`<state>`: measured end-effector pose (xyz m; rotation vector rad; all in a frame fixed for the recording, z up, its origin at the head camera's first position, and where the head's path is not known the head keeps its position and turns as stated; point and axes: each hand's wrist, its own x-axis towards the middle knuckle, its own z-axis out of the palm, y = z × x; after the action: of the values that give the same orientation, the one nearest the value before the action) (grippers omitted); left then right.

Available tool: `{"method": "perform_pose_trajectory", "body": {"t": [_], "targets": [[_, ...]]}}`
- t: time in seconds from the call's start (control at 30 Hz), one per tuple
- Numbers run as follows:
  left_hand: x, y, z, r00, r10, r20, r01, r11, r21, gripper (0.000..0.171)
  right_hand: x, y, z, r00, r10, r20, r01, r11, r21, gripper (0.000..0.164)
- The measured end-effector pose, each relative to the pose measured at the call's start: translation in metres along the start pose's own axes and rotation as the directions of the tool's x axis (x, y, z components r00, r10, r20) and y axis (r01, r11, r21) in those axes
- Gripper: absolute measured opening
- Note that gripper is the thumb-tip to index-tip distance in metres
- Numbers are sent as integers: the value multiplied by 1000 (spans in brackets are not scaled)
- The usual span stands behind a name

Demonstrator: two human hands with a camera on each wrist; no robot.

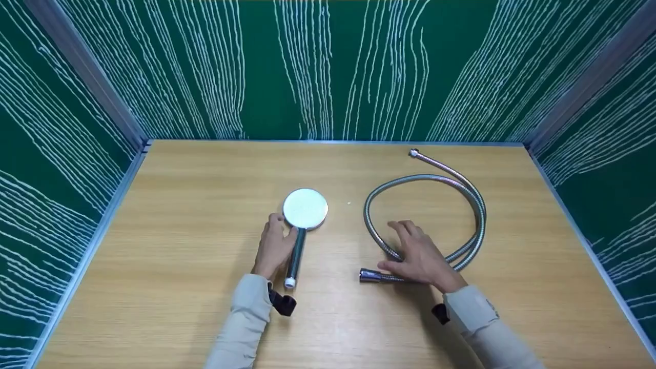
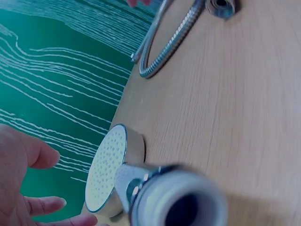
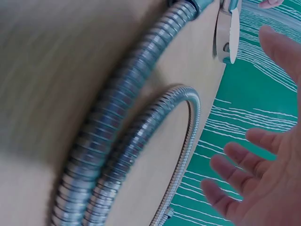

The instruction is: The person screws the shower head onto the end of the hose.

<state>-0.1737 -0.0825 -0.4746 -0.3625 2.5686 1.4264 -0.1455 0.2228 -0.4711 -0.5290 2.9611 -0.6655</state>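
A handheld shower head [image 1: 305, 209] lies on the table with its pale round face up and its dark handle [image 1: 295, 259] toward me. Beside the handle hovers my left hand [image 1: 275, 247], fingers spread; the left wrist view shows a gap between thumb [image 2: 44, 155] and shower head [image 2: 109, 167]. To the right lies a coiled metal shower hose [image 1: 482, 215], ringed and shiny. Over its near side is my right hand [image 1: 421, 256], its fingers [image 3: 235, 165] loosely extended and apart from the hose [image 3: 117, 99]. This hand covers part of the hose in the head view.
The hose's wide end fitting [image 1: 370, 275] points left toward the shower head, and its small end nut [image 1: 413, 152] lies near the back edge. Green walls [image 1: 287, 77] with white wavy lines enclose the wooden table [image 1: 195, 195] at the back and sides.
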Motion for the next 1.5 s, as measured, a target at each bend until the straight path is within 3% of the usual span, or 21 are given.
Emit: {"method": "perform_pose_trajectory", "body": {"t": [0.27,0.63,0.87,1.03,1.2,1.4,1.5], "targets": [[-1,-8,7,990,-140,23,142,982,-126,39,-8,0,12,991,-31,132,21,997,70,67],[-3,-14,18,979,-195,50,200,972,-120,37,-13,2,28,976,-48,212,13,987,161,48],[-3,-15,24,964,-255,80,266,940,-216,29,-14,3,36,976,-25,216,-16,983,185,45],[-4,-20,27,960,-237,149,276,890,-362,11,-15,4,41,977,-64,202,21,977,212,40],[-8,-20,25,946,-194,258,300,826,-478,15,-15,3,42,974,-54,219,-3,968,251,30],[-6,-25,28,934,-140,328,321,729,-605,14,-16,2,42,974,-59,217,-2,963,270,21],[-4,-29,32,928,-127,351,335,698,-633,13,-16,2,42,978,-54,203,1,967,256,20]]}}
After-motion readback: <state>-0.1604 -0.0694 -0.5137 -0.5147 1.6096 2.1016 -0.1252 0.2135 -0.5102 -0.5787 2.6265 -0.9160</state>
